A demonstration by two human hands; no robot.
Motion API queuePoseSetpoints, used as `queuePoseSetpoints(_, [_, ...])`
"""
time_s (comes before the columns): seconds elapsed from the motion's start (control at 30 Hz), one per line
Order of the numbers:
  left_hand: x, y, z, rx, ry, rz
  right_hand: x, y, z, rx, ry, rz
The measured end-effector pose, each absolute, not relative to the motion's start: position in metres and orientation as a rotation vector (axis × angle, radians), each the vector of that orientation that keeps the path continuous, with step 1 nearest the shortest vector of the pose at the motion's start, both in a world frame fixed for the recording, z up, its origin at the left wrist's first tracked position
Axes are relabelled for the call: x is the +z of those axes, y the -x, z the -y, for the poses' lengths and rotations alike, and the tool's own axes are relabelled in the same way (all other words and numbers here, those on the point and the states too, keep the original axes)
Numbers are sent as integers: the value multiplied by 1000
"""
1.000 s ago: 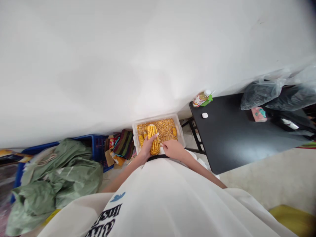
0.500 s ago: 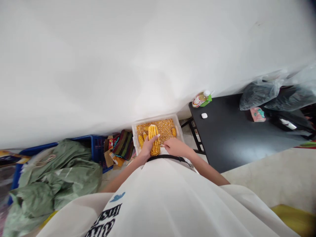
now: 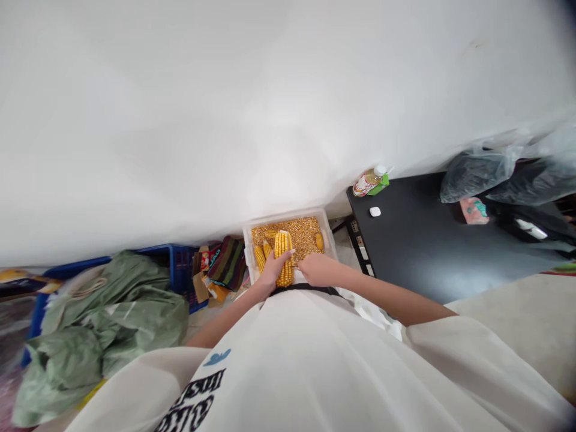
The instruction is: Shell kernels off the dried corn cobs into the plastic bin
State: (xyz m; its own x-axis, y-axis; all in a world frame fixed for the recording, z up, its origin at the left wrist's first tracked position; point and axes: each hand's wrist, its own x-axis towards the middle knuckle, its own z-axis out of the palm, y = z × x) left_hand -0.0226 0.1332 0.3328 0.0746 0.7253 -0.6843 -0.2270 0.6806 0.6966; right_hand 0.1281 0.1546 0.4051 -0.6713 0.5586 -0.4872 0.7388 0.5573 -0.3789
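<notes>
A yellow corn cob (image 3: 284,257) stands upright over a clear plastic tub (image 3: 330,239) filled with loose kernels. My left hand (image 3: 272,273) is wrapped around the cob's lower left side. My right hand (image 3: 315,270) presses against the cob's right side with its fingers curled; a thin tool may be in it, but I cannot tell. Other cobs (image 3: 260,257) lie in the tub to the left, and one more cob (image 3: 319,240) lies to the right. My white shirt hides the tub's near edge.
A black table (image 3: 418,252) stands to the right with a bottle (image 3: 366,181), a small white case (image 3: 374,211) and dark plastic bags (image 3: 472,174). Green sacks (image 3: 112,312), a blue crate (image 3: 180,264) and folded striped cloth (image 3: 227,264) lie to the left. A white wall rises behind.
My right forearm has swung outward to the right and lifted, with the hand still at the cob. The cob and my left hand have shifted slightly right.
</notes>
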Motion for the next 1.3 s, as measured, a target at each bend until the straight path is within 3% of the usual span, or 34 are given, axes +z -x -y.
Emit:
queuePoseSetpoints(0.2, [333,24,-128,761,-527,-1245,394,-134,-177,-1364,-865,-2356])
queuePoseSetpoints(0.43, [327,27,-127,766,-429,-1322,402,-120,-148,-941,-1207,-2434])
queuePoseSetpoints(0.57, [328,26,-130,748,-381,-1335,406,-113,-132,-880,-1326,-2358])
queuePoseSetpoints(1.13, [345,21,-140,760,-180,-1180,384,-108,-115,-958,-1746,-2242])
queuePoseSetpoints(1.3, [345,22,-139,737,-230,-1156,383,-110,-119,-1161,-1801,-2225])
